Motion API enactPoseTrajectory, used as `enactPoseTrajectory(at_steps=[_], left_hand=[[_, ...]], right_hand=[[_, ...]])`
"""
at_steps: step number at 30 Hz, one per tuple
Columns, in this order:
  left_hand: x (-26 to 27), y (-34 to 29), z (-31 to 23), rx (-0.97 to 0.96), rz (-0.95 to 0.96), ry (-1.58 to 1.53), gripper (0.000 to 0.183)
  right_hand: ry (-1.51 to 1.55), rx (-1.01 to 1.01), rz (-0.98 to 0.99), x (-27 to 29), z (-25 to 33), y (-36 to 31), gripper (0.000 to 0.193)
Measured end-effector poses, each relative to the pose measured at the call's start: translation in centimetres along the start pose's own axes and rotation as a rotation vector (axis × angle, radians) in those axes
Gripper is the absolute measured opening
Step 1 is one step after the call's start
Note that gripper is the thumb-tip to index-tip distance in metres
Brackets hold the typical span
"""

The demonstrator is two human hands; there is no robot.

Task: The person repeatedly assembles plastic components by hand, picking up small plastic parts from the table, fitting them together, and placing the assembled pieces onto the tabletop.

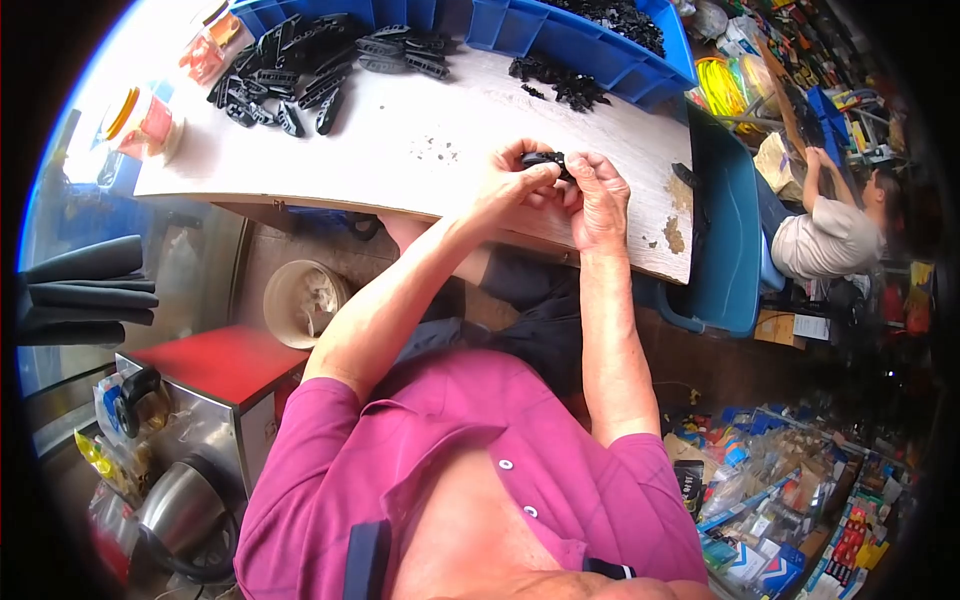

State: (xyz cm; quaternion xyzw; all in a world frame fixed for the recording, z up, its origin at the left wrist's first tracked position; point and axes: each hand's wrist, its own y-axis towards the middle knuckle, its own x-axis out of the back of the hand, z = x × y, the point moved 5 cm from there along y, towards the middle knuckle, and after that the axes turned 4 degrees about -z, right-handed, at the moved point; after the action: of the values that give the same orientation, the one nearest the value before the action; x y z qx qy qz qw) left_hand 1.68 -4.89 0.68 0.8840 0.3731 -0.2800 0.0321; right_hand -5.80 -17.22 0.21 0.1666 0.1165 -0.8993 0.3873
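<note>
The left hand (513, 178) and right hand (600, 195) meet over the worktable (370, 165), both pinching one small black plastic part (541, 158), apparently to keep it steady between them.

Back from my fingers (586, 175) I wear a magenta short-sleeved shirt (470, 395) (with round pale buttons (505, 464)) and dark bottoms (535, 285).

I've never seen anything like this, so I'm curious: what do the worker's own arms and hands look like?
The sleeves are short and magenta, leaving the forearms bare. The left hand and right hand are ungloved, with no watch or cable visible.
</note>
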Motion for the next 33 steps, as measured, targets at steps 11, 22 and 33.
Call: enactPoseTrajectory(at_steps=[11, 22, 33], left_hand=[[0.3, 0.7, 0.5, 0.040, -0.163, -0.075, 0.012], [0.7, 0.4, 0.4, 0.066, -0.045, -0.138, 0.021], [0.8, 0.8, 0.3, 0.034, 0.049, 0.007, 0.028]], right_hand=[[-0.101, 0.005, 0.016, -0.8, 0.6, -0.3, 0.013], [-0.037, -0.016, 0.016, -1.3, 0.5, -0.9, 0.018], [0.012, 0.043, 0.003, -0.7, 0.2, -0.6, 0.015]])
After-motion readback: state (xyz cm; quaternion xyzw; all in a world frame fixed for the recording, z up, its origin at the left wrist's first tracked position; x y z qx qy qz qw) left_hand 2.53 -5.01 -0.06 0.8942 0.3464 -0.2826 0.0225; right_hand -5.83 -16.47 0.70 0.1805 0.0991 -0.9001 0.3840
